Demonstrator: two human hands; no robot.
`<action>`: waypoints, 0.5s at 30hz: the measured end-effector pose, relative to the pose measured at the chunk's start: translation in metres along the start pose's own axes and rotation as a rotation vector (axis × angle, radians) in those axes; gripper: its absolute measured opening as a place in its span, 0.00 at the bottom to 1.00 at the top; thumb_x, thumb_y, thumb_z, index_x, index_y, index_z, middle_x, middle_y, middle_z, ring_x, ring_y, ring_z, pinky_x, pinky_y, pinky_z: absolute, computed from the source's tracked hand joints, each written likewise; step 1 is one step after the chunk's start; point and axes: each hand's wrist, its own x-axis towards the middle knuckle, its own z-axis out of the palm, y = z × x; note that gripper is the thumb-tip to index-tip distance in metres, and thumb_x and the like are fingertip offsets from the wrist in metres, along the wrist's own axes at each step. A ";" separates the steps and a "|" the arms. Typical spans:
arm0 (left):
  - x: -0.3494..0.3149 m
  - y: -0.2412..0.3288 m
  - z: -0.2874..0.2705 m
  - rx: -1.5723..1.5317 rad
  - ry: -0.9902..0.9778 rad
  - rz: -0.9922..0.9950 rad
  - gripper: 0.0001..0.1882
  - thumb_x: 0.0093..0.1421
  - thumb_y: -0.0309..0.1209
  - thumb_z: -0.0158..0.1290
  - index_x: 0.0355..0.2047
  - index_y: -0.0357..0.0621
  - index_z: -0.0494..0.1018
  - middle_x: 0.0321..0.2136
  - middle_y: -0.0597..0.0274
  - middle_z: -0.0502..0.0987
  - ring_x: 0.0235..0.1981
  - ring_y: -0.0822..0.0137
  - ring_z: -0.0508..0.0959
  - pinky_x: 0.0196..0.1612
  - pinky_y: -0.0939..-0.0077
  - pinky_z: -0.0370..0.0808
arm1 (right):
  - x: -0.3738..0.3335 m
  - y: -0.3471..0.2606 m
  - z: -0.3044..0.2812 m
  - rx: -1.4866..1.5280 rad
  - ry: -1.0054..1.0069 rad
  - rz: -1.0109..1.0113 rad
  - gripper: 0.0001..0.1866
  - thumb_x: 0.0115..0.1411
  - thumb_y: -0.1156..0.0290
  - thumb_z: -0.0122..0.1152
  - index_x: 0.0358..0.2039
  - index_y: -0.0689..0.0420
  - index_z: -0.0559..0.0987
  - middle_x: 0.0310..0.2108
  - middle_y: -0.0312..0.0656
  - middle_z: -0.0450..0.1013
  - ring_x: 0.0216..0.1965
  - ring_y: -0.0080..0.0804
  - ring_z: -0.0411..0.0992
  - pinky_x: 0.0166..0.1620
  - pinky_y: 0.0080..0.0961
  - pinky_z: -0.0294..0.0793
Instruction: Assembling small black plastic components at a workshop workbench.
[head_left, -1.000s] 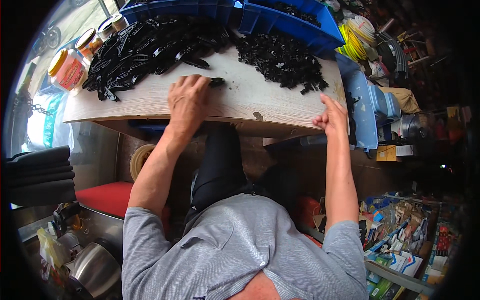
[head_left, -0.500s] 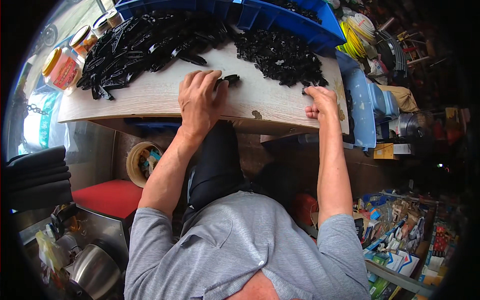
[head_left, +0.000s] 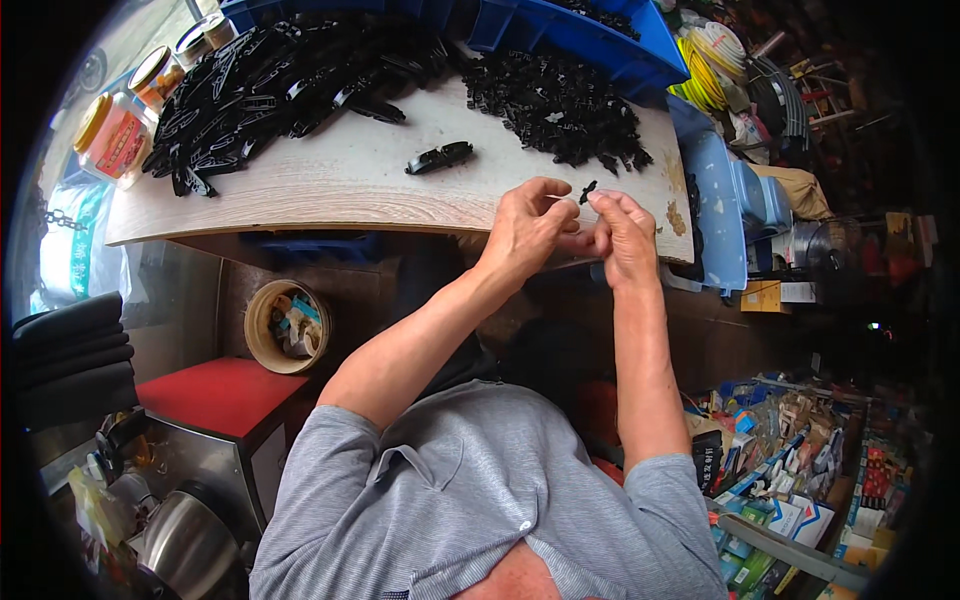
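Observation:
My right hand (head_left: 630,232) pinches a small black plastic part (head_left: 588,192) between thumb and fingertips, above the table's front edge. Close beside it, my left hand (head_left: 528,226) has its thumb and forefinger apart and curved towards the part, and I see nothing between them. A single long black plastic piece (head_left: 440,158) lies on the pale wooden table (head_left: 330,190), left of both hands. Farther back is a big heap of long black pieces (head_left: 270,95). To its right, a heap of small black parts (head_left: 560,105) lies just beyond my hands.
Blue bins (head_left: 640,62) stand along the table's back edge. Jars (head_left: 108,135) are at the far left. Pale blue tubs (head_left: 718,205) sit off the right end. Below the table, a bucket (head_left: 262,330) holds scraps near a red-topped cabinet (head_left: 215,393).
My left hand has let go of the long black piece and moved right, beside my right hand. My right hand has drawn back from the small heap with one part.

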 end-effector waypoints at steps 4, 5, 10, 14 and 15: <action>-0.001 0.008 0.006 -0.034 -0.006 -0.074 0.16 0.62 0.28 0.53 0.46 0.27 0.72 0.33 0.53 0.78 0.29 0.69 0.80 0.32 0.76 0.81 | -0.003 0.008 0.005 -0.003 -0.027 -0.084 0.07 0.58 0.69 0.66 0.33 0.59 0.80 0.24 0.30 0.74 0.14 0.12 0.57 0.19 0.12 0.55; -0.001 0.009 0.007 -0.043 0.003 -0.075 0.14 0.62 0.28 0.53 0.43 0.28 0.72 0.31 0.54 0.78 0.27 0.70 0.79 0.29 0.77 0.81 | -0.005 0.010 0.007 0.000 -0.038 -0.090 0.07 0.58 0.70 0.66 0.33 0.59 0.80 0.25 0.31 0.75 0.14 0.11 0.58 0.19 0.12 0.54; 0.002 0.007 0.005 -0.096 0.025 -0.106 0.09 0.62 0.28 0.51 0.35 0.31 0.74 0.25 0.58 0.77 0.20 0.73 0.77 0.22 0.80 0.77 | -0.005 0.013 0.005 0.079 -0.081 -0.094 0.06 0.58 0.72 0.66 0.34 0.58 0.80 0.25 0.30 0.75 0.14 0.11 0.59 0.19 0.11 0.56; 0.003 0.004 -0.002 -0.064 -0.009 -0.118 0.08 0.62 0.28 0.53 0.37 0.34 0.72 0.28 0.60 0.76 0.25 0.71 0.79 0.29 0.75 0.83 | -0.008 0.010 0.012 0.102 -0.099 -0.097 0.08 0.60 0.70 0.66 0.38 0.56 0.78 0.22 0.27 0.71 0.14 0.12 0.59 0.19 0.11 0.57; 0.003 0.002 -0.004 -0.048 -0.026 -0.101 0.08 0.62 0.28 0.53 0.36 0.34 0.72 0.28 0.60 0.76 0.25 0.71 0.79 0.29 0.75 0.82 | -0.009 0.009 0.013 0.130 -0.116 -0.087 0.09 0.60 0.69 0.66 0.38 0.56 0.78 0.21 0.27 0.70 0.14 0.12 0.59 0.19 0.11 0.57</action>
